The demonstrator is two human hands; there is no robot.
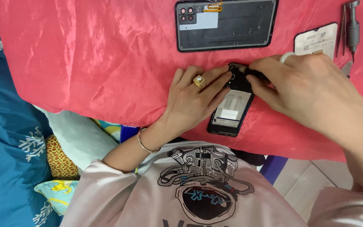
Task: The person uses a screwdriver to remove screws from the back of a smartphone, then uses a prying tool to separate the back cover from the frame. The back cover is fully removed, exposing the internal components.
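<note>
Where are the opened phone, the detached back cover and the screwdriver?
opened phone (232, 110), head view, on its pale inner plate.
detached back cover (240, 25), head view, on its dark inside face.
screwdriver (352, 28), head view, on its grey handle.

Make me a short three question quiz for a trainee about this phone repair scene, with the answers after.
1. True or false: the detached back cover lies apart from both hands on the red cloth.
2. Which hand wears the gold ring?
3. Where do the screwdriver and tweezers lie: a) top right, b) bottom left, c) under the opened phone?

Key:
1. True.
2. The left hand; the right hand works at the phone's top end.
3. a.
</note>
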